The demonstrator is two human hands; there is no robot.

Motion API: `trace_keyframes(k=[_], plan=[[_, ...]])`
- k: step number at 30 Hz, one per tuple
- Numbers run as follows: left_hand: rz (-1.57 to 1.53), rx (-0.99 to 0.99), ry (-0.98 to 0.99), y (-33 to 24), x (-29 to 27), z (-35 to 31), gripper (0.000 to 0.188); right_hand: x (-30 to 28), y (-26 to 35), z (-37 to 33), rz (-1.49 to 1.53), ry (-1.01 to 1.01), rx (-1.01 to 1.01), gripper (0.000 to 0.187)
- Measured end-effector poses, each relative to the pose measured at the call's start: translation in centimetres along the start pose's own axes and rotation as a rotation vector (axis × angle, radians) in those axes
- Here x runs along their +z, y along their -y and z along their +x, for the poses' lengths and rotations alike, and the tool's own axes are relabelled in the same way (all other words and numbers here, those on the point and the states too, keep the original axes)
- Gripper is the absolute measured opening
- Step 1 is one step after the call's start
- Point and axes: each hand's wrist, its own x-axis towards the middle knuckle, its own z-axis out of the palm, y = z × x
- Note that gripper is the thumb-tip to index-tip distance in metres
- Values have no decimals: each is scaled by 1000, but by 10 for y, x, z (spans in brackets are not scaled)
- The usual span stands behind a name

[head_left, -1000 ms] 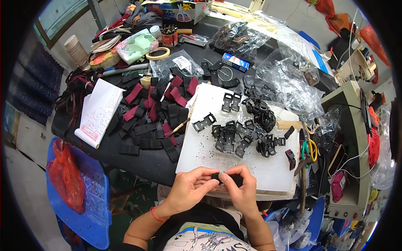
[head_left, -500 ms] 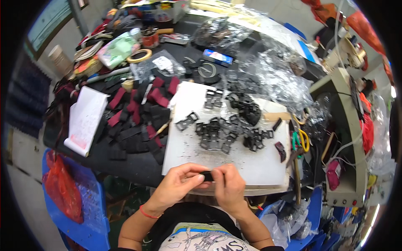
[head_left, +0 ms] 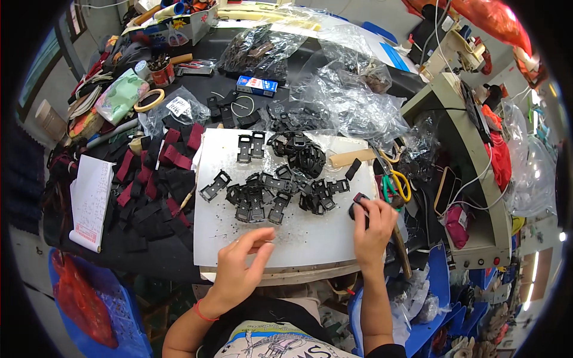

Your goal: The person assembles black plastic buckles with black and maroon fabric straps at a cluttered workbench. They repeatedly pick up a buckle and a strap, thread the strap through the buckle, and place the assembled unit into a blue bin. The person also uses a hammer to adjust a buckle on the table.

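My left hand (head_left: 246, 262) hovers over the front edge of the white board (head_left: 218, 241), thumb and fingers apart with nothing between them. At the board's right side, my right hand (head_left: 375, 231) has its fingers bent down on a small black piece (head_left: 353, 212), seemingly a strip of webbing, partly hidden by the fingertips. A bit of maroon (head_left: 360, 197) shows just beyond those fingers. Mid-board, ahead of both hands, lies a loose heap of black plastic buckles (head_left: 256, 194). One single buckle (head_left: 215, 185) lies left of the heap, and a pair of buckles (head_left: 250, 147) lies behind it.
Black and maroon webbing pieces (head_left: 152, 218) cover the table left of the board, beside a paper pad (head_left: 91, 203). Yellow-handled scissors (head_left: 404, 186), green-handled scissors (head_left: 388, 188) and a grey metal housing (head_left: 456, 209) stand at right. Clear plastic bags (head_left: 352, 107) lie behind.
My hands have parted. The right has gone from the board's front edge, where both held a small black piece, to its right side; the left has let go and opened. The view has shifted rightward.
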Motion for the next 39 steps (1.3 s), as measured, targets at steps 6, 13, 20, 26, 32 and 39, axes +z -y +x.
trace_keyframes(k=[6,13,20,26,32,39], plan=[[112,38,10,-2,4,-9,19,30,-10,40,53,315,-96,21],[-66,13,-151,-12,16,-5,17,3,41,21,675,228,297,12],[-91,-216,-37,-3,-4,-2,27,-11,98,-9,694,455,-257,24],[-286,-405,46,-4,-26,-8,36,-23,108,-3,742,584,-382,34],[-267,-355,128,-2,-34,-12,34,-17,110,-10,744,486,-462,33],[-523,-130,-148,20,-3,-17,24,-4,142,-31,745,358,-231,22]])
